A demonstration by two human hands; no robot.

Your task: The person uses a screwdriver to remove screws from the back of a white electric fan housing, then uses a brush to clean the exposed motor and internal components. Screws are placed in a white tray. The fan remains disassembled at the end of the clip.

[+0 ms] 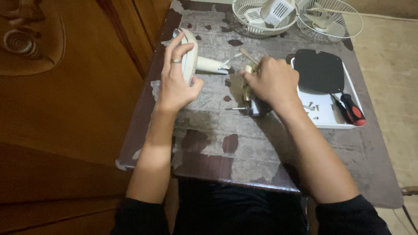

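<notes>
My left hand, with a ring on one finger, grips the cream-coloured fan base, which stands on its edge at the table's left side with a short round neck pointing right. My right hand is closed over a small motor assembly with a brass-coloured part and a thin metal shaft sticking out to the left. A thin stick-like piece shows just above my right hand's fingers.
The worn table top has peeling paint. A white tray at the right holds a black cover plate, loose screws and a red-and-black screwdriver. Two white wire fan grilles and a white housing lie at the far edge. A wooden door stands left.
</notes>
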